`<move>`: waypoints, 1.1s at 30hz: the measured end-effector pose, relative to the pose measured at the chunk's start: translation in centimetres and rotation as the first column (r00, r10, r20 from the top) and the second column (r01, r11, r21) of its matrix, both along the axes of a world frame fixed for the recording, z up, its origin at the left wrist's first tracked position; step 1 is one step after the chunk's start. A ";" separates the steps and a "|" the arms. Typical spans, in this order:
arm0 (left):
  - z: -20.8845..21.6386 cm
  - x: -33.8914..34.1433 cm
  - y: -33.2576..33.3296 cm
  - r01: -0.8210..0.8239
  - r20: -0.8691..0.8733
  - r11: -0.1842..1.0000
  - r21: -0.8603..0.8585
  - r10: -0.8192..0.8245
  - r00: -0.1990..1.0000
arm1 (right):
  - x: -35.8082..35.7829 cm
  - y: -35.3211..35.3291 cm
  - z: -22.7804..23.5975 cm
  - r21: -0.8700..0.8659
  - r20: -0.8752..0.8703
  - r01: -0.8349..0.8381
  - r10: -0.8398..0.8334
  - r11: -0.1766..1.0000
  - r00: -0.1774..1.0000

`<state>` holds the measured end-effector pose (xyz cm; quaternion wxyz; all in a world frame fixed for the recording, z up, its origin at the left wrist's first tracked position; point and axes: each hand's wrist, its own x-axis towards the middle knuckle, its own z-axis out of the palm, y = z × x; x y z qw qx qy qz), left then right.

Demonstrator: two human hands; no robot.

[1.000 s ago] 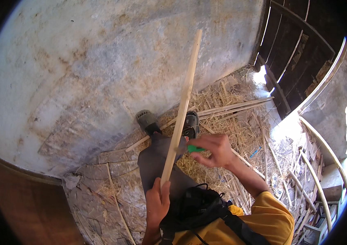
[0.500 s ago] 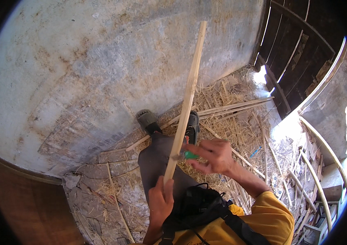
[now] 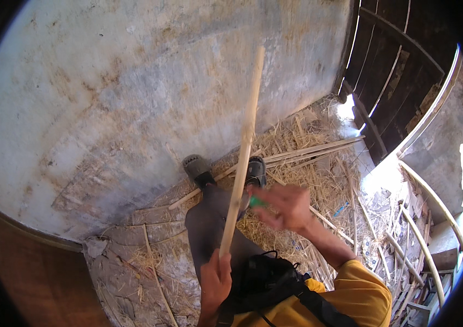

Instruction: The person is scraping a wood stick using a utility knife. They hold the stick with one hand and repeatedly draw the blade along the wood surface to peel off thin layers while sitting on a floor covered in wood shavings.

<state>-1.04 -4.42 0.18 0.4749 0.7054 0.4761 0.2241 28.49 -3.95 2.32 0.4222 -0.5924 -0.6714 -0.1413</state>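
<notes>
A long pale strip of bamboo or wood (image 3: 246,136) slants up and away in front of me, its far end standing out against the wall. My left hand (image 3: 216,275) is closed round its near end. Beside the strip's lower half, my right hand (image 3: 288,208) is curled and blurred by motion. It grips a small tool with a green handle (image 3: 256,201). The tool's working end sits at the strip's right edge and is too smeared to name its kind. Below the strip are my dark-trousered legs (image 3: 209,218).
Shavings (image 3: 308,131) and thin strips (image 3: 318,150) litter the floor. A stained plaster wall (image 3: 133,98) rises ahead. Dark planks (image 3: 389,76) form a barrier at the far right, with curved poles (image 3: 425,250) nearer me. A brown panel (image 3: 24,267) stands at the left.
The strip has turned in my left hand and shows a rounder face. Its far end has dropped and shifted left. My right hand with the tool has moved slightly, staying beside the strip.
</notes>
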 end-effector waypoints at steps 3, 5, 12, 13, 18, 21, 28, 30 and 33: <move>-0.9 -0.9 -1.1 0.041 0.054 0.998 -0.046 -0.038 0.998 | 3.4 1.2 0.4 -0.011 -0.150 0.115 -0.116 0.993 0.982; -0.2 -1.2 -1.5 0.022 0.091 0.999 -0.049 -0.017 0.996 | 3.8 1.3 0.7 -0.057 -0.214 0.119 -0.128 0.991 0.968; 0.4 -0.7 0.3 -0.011 0.234 0.960 -0.279 0.079 0.969 | 2.6 0.3 -2.1 -0.058 -0.719 -0.164 0.073 0.985 0.691; 0.6 -0.4 0.4 -0.006 0.262 0.958 -0.288 0.084 0.962 | 1.8 0.1 -2.6 -0.021 -0.802 -0.219 0.114 0.976 0.586; 0.0 0.6 0.9 0.050 0.292 0.960 -0.275 0.034 0.956 | -2.2 -0.3 -2.9 -0.070 -0.911 -0.466 0.134 0.882 0.390; 0.3 0.9 1.4 0.114 0.205 0.958 -0.264 -0.059 0.977 | -4.1 -0.2 -3.2 -0.010 -0.917 -0.460 0.175 0.888 0.358; 0.1 1.1 2.4 0.184 0.214 0.956 -0.227 -0.136 0.967 | -4.5 -0.7 -3.1 0.009 -0.964 -0.469 0.132 0.883 0.230; -0.6 1.5 2.6 0.201 0.249 0.956 -0.213 -0.146 0.957 | -4.4 -0.7 -3.8 0.031 -0.965 -0.467 0.147 0.884 0.215; -1.1 2.3 2.9 0.223 0.384 0.950 -0.220 -0.126 0.915 | -4.3 -0.8 -3.8 -0.023 -0.951 -0.489 0.132 0.872 0.280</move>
